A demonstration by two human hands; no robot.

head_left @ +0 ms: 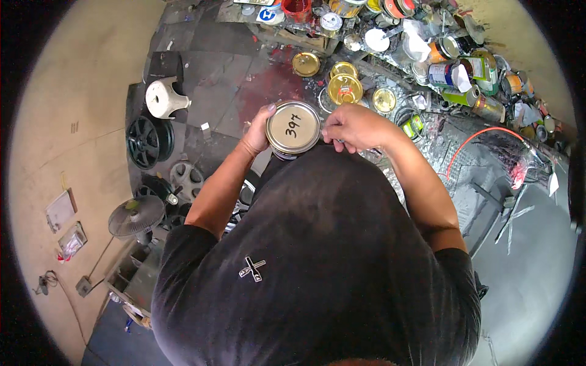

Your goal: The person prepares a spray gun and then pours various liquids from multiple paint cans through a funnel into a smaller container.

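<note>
A round metal can (287,131) with a pale lid and handwriting on top is held upright in my left hand (258,130), at belly height against my dark shirt. My right hand (353,128) is closed beside the can’s right rim, fingers bent around something small that I cannot make out, with a little metallic glint between them. Beyond the can, several gold-lidded tins (345,89) stand on the paint-stained floor.
Crowded paint cans and cups (445,73) fill the upper right, where a red hose (488,131) curves down. On the left are a white plastic stool (162,97), wheel rims (143,143) and a standing fan (135,216). A beige wall (73,152) borders the left side.
</note>
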